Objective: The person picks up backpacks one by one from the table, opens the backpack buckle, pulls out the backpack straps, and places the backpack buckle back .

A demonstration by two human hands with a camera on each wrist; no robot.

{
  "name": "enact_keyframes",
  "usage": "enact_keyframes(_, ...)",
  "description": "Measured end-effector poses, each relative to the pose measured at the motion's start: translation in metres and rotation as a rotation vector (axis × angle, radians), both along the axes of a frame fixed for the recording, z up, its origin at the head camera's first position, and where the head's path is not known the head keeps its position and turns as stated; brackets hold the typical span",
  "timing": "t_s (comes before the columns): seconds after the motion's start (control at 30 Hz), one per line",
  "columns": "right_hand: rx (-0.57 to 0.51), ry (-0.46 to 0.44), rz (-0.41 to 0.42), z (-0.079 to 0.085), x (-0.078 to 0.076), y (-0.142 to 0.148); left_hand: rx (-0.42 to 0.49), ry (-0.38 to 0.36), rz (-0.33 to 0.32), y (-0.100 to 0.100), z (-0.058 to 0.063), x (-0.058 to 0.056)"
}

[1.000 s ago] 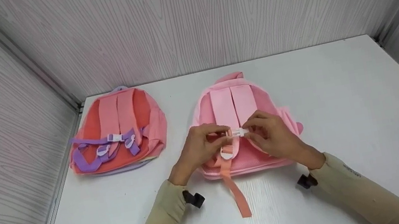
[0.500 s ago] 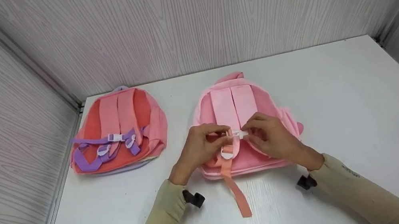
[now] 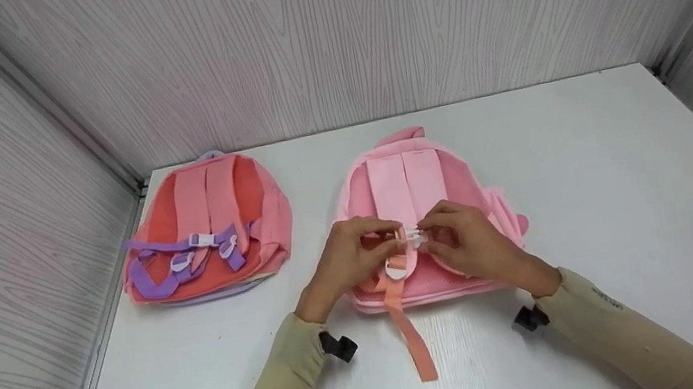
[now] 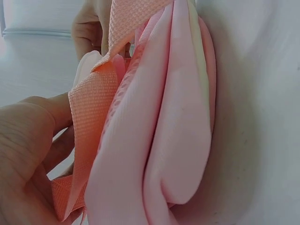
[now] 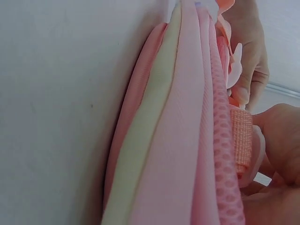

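A left hand [image 3: 351,253] and a right hand [image 3: 470,240] pinched opposite ends of a white buckle [image 3: 413,237] between their fingers [image 3: 374,223], over a pink backpack [image 3: 390,184] lying on a white counter [image 3: 598,180]. Fingers partly hid the buckle, its join hard to make out; both sleeves [image 3: 280,388] were cut off.

Soft, even light fills the head view; the table [image 3: 598,180] shines palely just nearer than the left hand [image 3: 359,249] and right hand [image 3: 467,241], and shadow edges the right sleeve [image 3: 630,330]. The buckle [image 3: 413,237] between them looks washed out. Both wrist views are dimmer, hazy, with shadow across the bag [image 4: 183,126] from each hand.
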State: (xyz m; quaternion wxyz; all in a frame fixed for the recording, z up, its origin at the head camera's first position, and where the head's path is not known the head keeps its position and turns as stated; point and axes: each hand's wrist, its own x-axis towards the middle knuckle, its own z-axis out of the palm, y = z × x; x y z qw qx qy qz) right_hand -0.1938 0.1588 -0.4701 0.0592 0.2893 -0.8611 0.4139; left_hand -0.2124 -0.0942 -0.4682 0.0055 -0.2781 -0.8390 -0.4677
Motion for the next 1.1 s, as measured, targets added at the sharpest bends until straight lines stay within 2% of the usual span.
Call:
enact_keyframes(0.17, 0.016, -0.002, 0.002, 0.007, -0.003, -0.001, -0.021, -0.015, 0.003, 0.001, 0.001, 0.0)
enact_keyframes(0.47, 0.025, 0.019, 0.036, 0.015, -0.008, -0.006, -0.048, 0.013, -0.004, 0.001, 0.0, -0.001)
enact_keyframes(0.7, 0.034, 0.01, 0.023, 0.012, -0.008, -0.01, -0.045, 0.014, -0.002, 0.001, 0.003, 0.001)
enact_keyframes(0.93, 0.031, -0.002, 0.042, 0.01, -0.01, -0.012, -0.042, 0.02, 0.01, 0.001, 0.002, 0.002)
enact_keyframes(1.1, 0.028, 0.011, 0.044, 0.007, -0.009, -0.011, -0.042, -0.004, -0.007, 0.003, 0.002, 0.003)
